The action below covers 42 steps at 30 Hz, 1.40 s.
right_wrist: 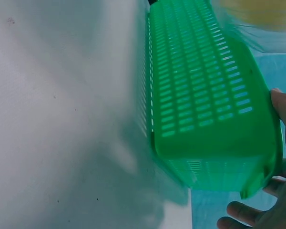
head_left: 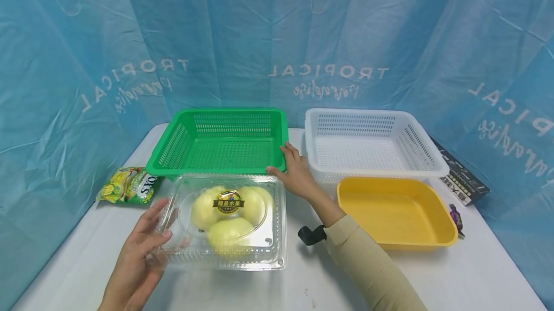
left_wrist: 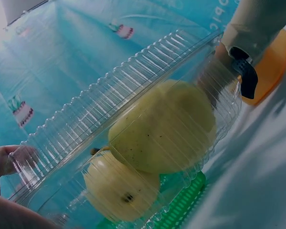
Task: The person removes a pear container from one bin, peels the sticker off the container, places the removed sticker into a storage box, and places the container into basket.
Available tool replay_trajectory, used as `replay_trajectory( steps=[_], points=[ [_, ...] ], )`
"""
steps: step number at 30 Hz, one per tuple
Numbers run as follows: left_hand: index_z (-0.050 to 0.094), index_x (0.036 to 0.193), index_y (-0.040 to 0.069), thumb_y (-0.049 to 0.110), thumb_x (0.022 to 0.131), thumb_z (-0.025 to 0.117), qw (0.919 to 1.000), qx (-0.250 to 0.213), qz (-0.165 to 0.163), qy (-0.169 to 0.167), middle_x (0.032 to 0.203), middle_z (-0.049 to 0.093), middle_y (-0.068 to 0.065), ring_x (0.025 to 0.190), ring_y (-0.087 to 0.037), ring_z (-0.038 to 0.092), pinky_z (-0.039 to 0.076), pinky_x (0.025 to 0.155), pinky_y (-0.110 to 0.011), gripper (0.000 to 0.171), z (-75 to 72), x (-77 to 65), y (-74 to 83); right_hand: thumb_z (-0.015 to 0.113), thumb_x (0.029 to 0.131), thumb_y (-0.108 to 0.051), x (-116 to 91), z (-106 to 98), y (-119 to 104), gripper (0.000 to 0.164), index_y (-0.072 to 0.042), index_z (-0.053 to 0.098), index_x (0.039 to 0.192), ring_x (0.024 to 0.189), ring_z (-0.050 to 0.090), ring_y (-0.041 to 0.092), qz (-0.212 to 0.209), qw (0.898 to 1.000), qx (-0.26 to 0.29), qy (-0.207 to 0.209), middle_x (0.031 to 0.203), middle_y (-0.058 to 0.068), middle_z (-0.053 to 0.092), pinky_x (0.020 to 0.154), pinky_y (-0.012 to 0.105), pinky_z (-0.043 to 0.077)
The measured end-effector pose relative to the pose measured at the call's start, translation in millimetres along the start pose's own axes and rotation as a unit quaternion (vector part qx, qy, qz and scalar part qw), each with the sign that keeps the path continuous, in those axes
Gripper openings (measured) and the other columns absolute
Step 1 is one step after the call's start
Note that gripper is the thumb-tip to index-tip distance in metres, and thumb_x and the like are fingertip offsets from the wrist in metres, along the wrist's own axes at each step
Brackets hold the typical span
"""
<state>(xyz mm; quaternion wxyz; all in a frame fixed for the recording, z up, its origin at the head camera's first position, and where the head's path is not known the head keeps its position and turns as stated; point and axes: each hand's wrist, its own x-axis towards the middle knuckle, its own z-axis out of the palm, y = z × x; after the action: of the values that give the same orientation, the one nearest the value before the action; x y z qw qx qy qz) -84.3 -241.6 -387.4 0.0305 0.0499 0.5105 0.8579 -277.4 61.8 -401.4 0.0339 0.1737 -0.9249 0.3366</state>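
Note:
My left hand holds a clear plastic clamshell box by its left side, raised in front of the green basket. Inside the box sit several pale yellow fruits, one showing a short stem and a dark blossom end like a pear or apple. A dark round label is stuck on the lid. My right hand grips the basket's front right corner, thumb on the front rim and fingers round the side rim. In the right wrist view, that thumb presses the basket's rim, with the lower fingers spread outside it.
Right of the green basket stands a white basket, with a yellow tray in front of it. A green snack bag lies at left. At far right are a black printed packet and a small purple-wrapped item. Blue curtains enclose the table.

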Motion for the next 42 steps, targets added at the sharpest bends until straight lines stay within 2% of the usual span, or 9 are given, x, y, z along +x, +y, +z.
replay_trajectory(
  steps=[10, 17, 25, 34, 42],
  points=[
    [0.022, 0.151, 0.025, -0.003, 0.098, 0.035, 0.9990, 0.029, -0.030, 0.017, 0.149, 0.015, 0.011, 0.126, 0.006, 0.041, 0.053, 0.090, -0.033, 0.061, -3.6, -1.5, -20.6, 0.051, 0.091, -0.055, -1, -3, 0, 0.080, -0.011, 0.021, 0.150, 0.134, 0.029, 0.046, 0.004, 1.000, 0.000, -0.015, 0.160, 0.006, 0.010, 0.104, 0.058, 0.036],
    [0.024, 0.149, 0.029, 0.000, 0.098, 0.038, 0.9969, 0.039, -0.050, 0.047, 0.146, 0.021, 0.017, 0.126, 0.005, 0.036, 0.053, 0.091, -0.033, 0.060, -1.9, -0.1, -30.8, 0.051, 0.091, -0.054, 0, -8, -1, 0.079, -0.011, 0.020, 0.151, 0.135, 0.027, 0.045, 0.001, 0.999, 0.005, -0.037, 0.160, 0.006, 0.009, 0.105, 0.057, 0.035],
    [0.021, 0.150, 0.028, 0.004, 0.098, 0.042, 0.9939, 0.053, -0.069, 0.067, 0.151, 0.018, 0.014, 0.132, -0.002, 0.028, 0.052, 0.091, -0.034, 0.061, 7.2, 4.3, -38.3, 0.050, 0.092, -0.053, 0, -15, 2, 0.078, -0.011, 0.019, 0.151, 0.141, 0.017, 0.047, -0.011, 0.998, 0.010, -0.065, 0.160, 0.006, 0.007, 0.110, 0.060, 0.027],
    [0.023, 0.150, 0.026, 0.003, 0.096, 0.045, 0.9906, 0.061, -0.083, 0.090, 0.153, 0.014, 0.010, 0.131, -0.002, 0.031, 0.052, 0.090, -0.031, 0.063, 22.4, 9.1, -41.9, 0.049, 0.094, -0.049, 0, -21, 5, 0.078, -0.009, 0.015, 0.152, 0.146, 0.014, 0.036, -0.029, 0.995, 0.012, -0.093, 0.161, 0.008, 0.003, 0.115, 0.060, 0.014],
    [0.024, 0.150, 0.024, 0.001, 0.094, 0.046, 0.9903, 0.063, -0.084, 0.091, 0.155, 0.013, 0.009, 0.133, -0.006, 0.025, 0.052, 0.089, -0.030, 0.064, 29.5, 14.9, -48.4, 0.049, 0.094, -0.048, -2, -24, 8, 0.078, -0.010, 0.013, 0.152, 0.147, 0.013, 0.032, -0.038, 0.994, 0.015, -0.101, 0.161, 0.007, 0.001, 0.115, 0.059, 0.018]
  ],
)
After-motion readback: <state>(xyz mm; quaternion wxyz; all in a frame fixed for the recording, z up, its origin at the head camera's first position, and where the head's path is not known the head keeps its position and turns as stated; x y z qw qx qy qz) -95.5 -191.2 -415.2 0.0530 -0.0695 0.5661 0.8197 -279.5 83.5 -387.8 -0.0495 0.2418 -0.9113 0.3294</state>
